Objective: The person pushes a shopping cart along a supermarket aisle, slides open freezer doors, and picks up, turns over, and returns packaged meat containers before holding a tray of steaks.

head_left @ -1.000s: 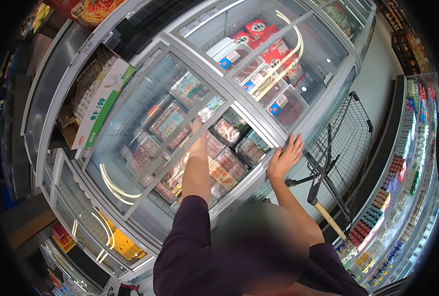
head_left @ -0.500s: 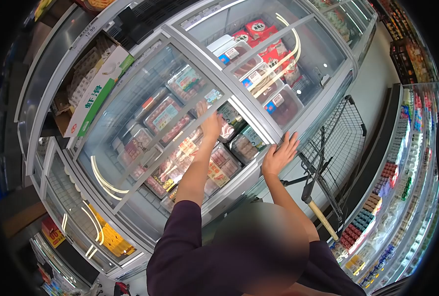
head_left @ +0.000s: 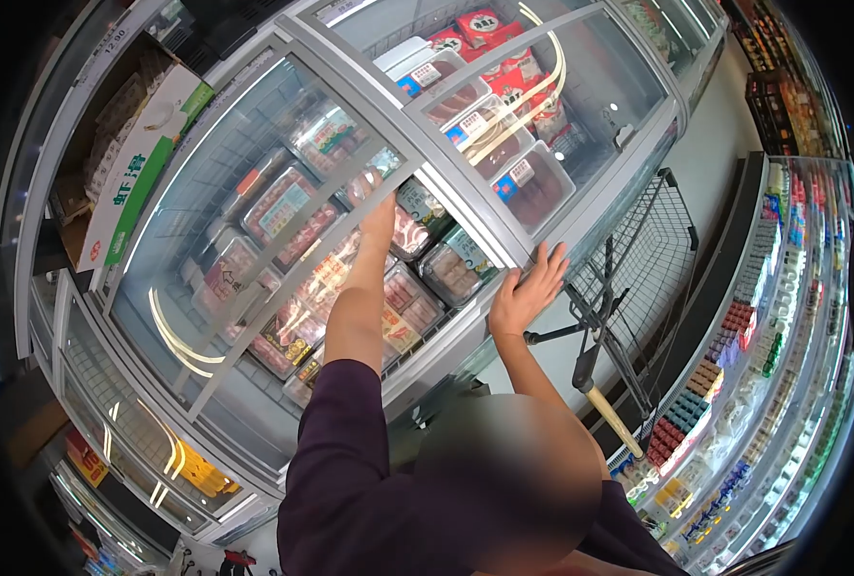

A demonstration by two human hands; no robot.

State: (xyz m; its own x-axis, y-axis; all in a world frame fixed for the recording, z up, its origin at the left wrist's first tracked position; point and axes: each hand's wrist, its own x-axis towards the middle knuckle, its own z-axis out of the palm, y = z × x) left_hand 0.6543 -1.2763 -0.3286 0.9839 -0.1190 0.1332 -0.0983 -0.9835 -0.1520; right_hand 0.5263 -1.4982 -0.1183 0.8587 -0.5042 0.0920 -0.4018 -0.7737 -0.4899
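Note:
My left hand [head_left: 377, 206] reaches down into an open-topped section of the chest freezer, its fingers stretched over a tray of meat [head_left: 358, 186] and partly seen through the glass lid [head_left: 254, 182]. Whether the fingertips touch that tray I cannot tell. Close by are a dark-labelled pack [head_left: 417, 204], a clear-lidded pack [head_left: 452, 271] and a tray of sliced meat [head_left: 410, 298]. My right hand [head_left: 528, 293] lies on the freezer's front rim [head_left: 489, 322] with fingers spread, holding nothing.
A wire shopping cart [head_left: 643, 250] with a pale handle stands right of the freezer. Red bags [head_left: 513, 82] and dark-meat trays [head_left: 532, 187] lie under the neighbouring lid. A green-and-white carton [head_left: 144, 168] sits at the left. Stocked shelves [head_left: 763, 365] line the right side.
My left hand has gone a little further in, its fingers now beneath the glass lid's edge. My right hand stays on the rim. The whole view has shifted slightly left.

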